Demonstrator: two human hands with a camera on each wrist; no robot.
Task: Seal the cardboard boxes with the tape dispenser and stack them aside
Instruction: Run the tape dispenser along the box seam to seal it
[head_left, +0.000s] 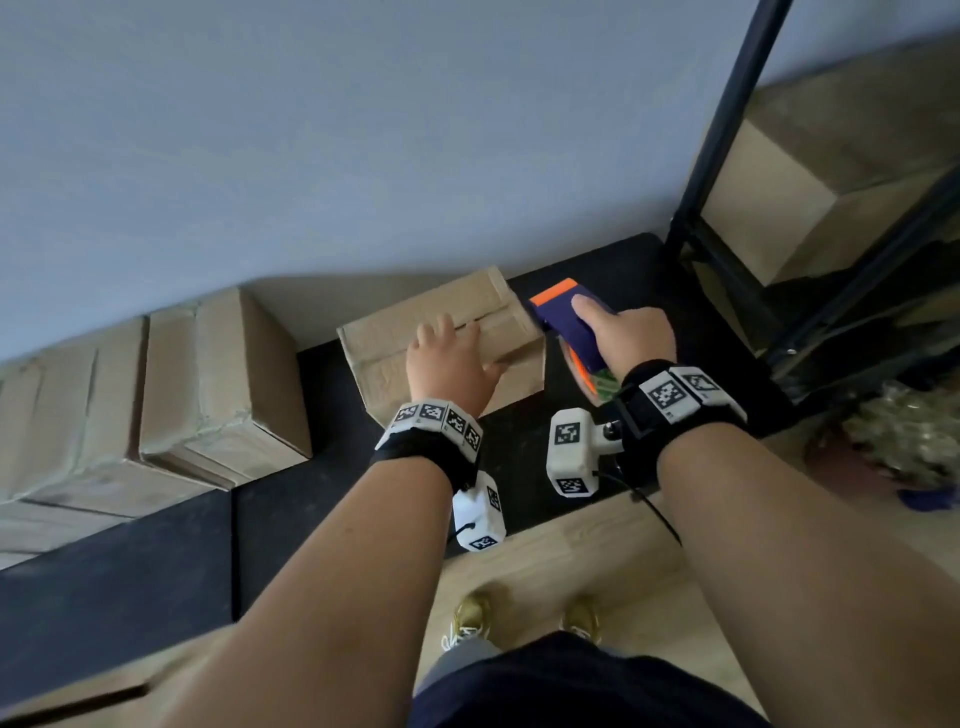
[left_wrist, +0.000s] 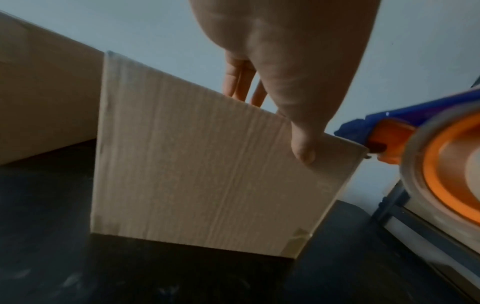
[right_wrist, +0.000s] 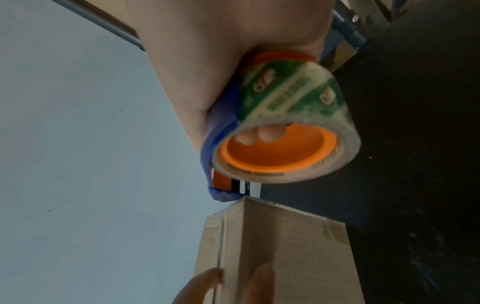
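A small cardboard box (head_left: 384, 358) stands on the black surface (head_left: 311, 509) by the wall, its top flaps closed along a middle seam. My left hand (head_left: 451, 364) lies flat on its top, fingers straight over the seam, and the thumb (left_wrist: 303, 144) presses the near side just below the edge. My right hand (head_left: 626, 332) grips a blue and orange tape dispenser (head_left: 563, 319) with a clear tape roll (right_wrist: 285, 131), fingers through the roll's orange core. The dispenser's front end sits at the box's right top edge (right_wrist: 244, 198).
Several closed cardboard boxes (head_left: 218, 384) stand against the wall at the left, close to the small box. A black metal rack (head_left: 727, 156) with large boxes (head_left: 810, 171) rises at the right. A bunched-up object (head_left: 904, 436) lies on the wooden floor below it.
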